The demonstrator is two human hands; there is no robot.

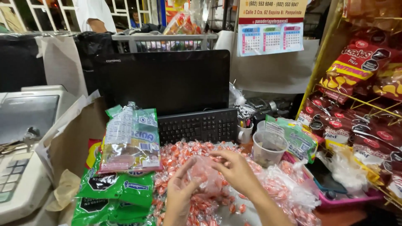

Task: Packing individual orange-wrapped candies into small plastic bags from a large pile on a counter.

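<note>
1. Packets: green foil candy bags (113, 190) crowd the counter's left edge, hemming that side.
2. Left hand (180, 194) and right hand (236, 169) pinch a thin clear plastic bag (205, 173) at centre, above loose red-and-white wrapped candies (176, 155); it looks light, limp, slippery, best held at its rim.
3. A clear plastic cup (269, 147) stands close on the right, narrowing room.

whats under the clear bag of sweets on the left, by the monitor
The clear bag lies on a stack of green packets, with a yellow edge showing beside it. How many packets lie beneath is covered.
</note>
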